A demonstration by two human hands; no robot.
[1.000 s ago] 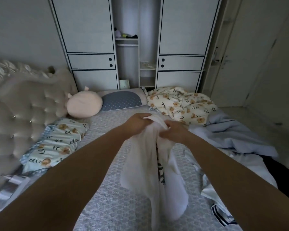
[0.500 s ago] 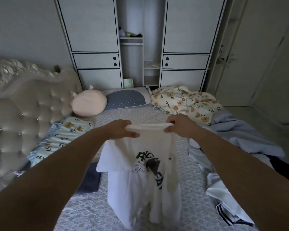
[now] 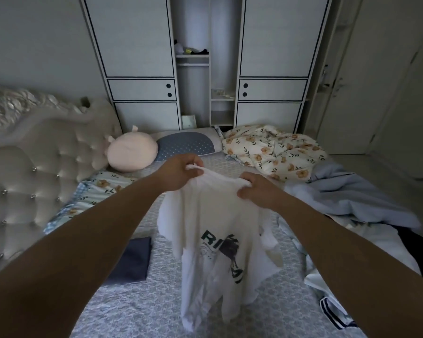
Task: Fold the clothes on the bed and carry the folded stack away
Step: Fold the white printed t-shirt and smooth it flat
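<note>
- Since a moment ago our left hand [image 3: 181, 173] has lifted its corner of the white T-shirt [image 3: 217, 230]; right hand [image 3: 257, 191] also pinches it.
- We should level the shoulders before lowering onto the bed [image 3: 137, 306].

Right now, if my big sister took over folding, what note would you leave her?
Left hand and right hand each grip the top edge of the white T-shirt, held up unfolded over the bed.
Done: one dark blue folded piece lies on the bed to the left.
Left: fold this shirt, then the heap of clothes on the right, stack everything and carry it away.
</note>
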